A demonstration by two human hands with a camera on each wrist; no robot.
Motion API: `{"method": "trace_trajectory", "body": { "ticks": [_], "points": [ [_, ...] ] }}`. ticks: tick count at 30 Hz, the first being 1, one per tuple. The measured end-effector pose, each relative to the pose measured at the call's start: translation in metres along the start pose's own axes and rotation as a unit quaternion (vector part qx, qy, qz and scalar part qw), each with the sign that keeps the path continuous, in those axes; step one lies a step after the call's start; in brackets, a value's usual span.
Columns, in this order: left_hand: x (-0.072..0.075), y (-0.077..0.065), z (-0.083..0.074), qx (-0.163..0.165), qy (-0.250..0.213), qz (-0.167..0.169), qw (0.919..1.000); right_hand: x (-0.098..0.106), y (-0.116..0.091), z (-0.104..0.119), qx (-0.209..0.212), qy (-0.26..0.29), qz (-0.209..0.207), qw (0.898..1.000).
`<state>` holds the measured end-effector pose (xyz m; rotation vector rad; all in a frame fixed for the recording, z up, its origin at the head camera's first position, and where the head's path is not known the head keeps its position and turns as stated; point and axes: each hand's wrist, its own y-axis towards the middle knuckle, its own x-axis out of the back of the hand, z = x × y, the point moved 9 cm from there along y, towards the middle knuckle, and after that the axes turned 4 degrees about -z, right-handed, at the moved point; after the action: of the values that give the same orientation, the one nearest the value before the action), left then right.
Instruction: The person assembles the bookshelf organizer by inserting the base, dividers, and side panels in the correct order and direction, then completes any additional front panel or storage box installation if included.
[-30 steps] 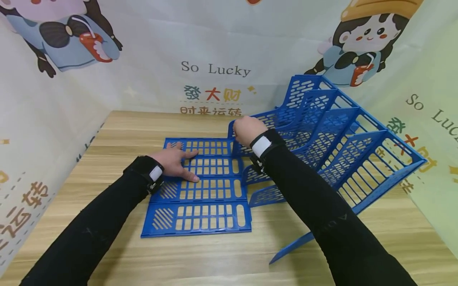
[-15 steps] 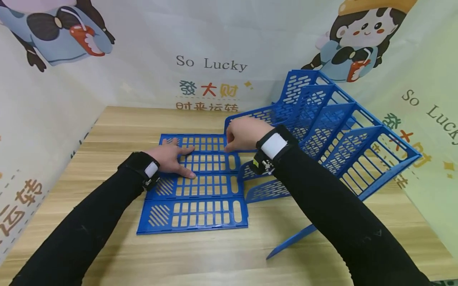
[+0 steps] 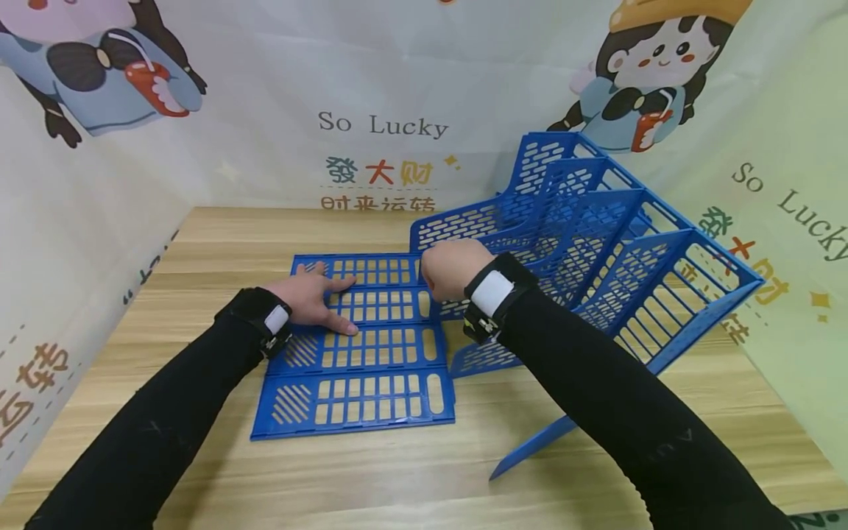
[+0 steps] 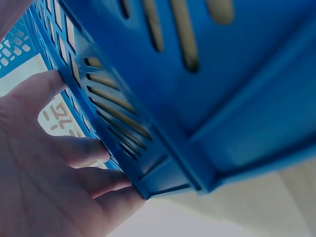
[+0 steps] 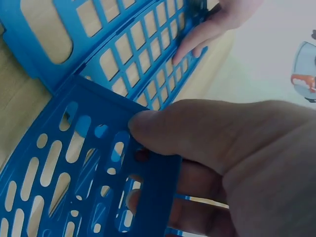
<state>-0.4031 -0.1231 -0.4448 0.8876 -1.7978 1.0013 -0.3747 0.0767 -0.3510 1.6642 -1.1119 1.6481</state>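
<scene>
A blue plastic file rack (image 3: 709, 319) with several slotted dividers leans on its side at the right. Its hinged, grid-patterned panel (image 3: 371, 368) lies spread out flat to the left. My left hand (image 3: 310, 298) rests on that panel with fingers spread; the left wrist view shows its fingertips against the panel's edge and openings. Between thumb and fingers, my right hand (image 3: 456, 269) grips the corner of one divider (image 5: 113, 111), beside the panel's right edge. In the right wrist view the thumb lies on the divider's near face and the fingers go behind it.
A loose-hanging divider (image 3: 533, 447) angles out over the table (image 3: 371, 478) towards the front. Behind the table hangs a printed cloth (image 3: 265, 110) with cartoon figures, and it continues along both sides. The rack's far corner reaches close to the cloth.
My right hand has shifted a little towards me, from the farthest divider to the one nearer. The left hand keeps its place on the panel. The head view has turned slightly.
</scene>
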Motion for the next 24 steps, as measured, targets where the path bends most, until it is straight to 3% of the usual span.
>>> {"method": "trace_trajectory", "body": {
  "ticks": [8, 16, 20, 24],
  "points": [
    [0.001, -0.001, -0.003, 0.005, 0.009, 0.003, 0.9999, 0.002, 0.005, 0.007, 0.022, -0.022, -0.018, 0.999],
    [-0.002, 0.004, -0.006, 0.002, 0.023, -0.001, 0.9997, 0.002, 0.004, 0.006, 0.009, -0.034, -0.028, 0.999],
    [0.001, 0.003, -0.007, 0.001, 0.022, 0.000, 0.9998, 0.010, -0.009, 0.007, 0.005, -0.015, -0.031, 0.999],
    [0.002, 0.003, -0.006, 0.001, 0.018, 0.003, 0.9998, 0.025, -0.037, 0.014, 0.006, 0.025, -0.035, 0.999]
  ]
}}
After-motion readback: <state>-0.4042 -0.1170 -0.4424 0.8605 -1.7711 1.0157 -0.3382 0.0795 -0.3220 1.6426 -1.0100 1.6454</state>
